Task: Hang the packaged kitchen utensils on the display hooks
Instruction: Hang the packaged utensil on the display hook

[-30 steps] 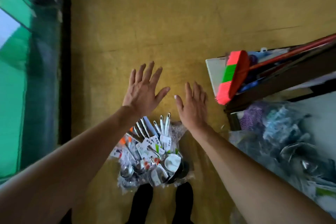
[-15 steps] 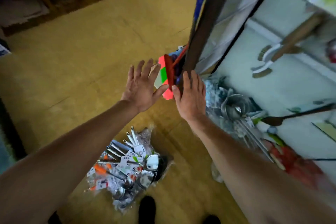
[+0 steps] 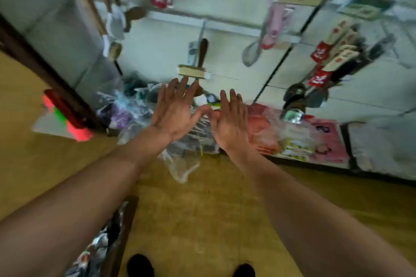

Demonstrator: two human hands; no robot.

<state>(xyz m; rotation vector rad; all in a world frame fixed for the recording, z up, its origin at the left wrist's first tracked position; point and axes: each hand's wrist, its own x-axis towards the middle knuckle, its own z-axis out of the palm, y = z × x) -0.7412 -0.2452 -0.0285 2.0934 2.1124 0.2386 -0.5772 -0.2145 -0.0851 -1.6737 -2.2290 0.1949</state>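
I see a yellow-brown floor (image 3: pixel 202 220), a pale greenish wall (image 3: pixel 157 40), a bright pink and green broom head (image 3: pixel 74 127), red packs (image 3: pixel 319 51) with white marks, and black shoes (image 3: pixel 139 265).

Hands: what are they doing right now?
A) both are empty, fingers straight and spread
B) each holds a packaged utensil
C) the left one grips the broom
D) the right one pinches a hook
A: the left hand and the right hand are held out side by side with straight, spread fingers and nothing in them.
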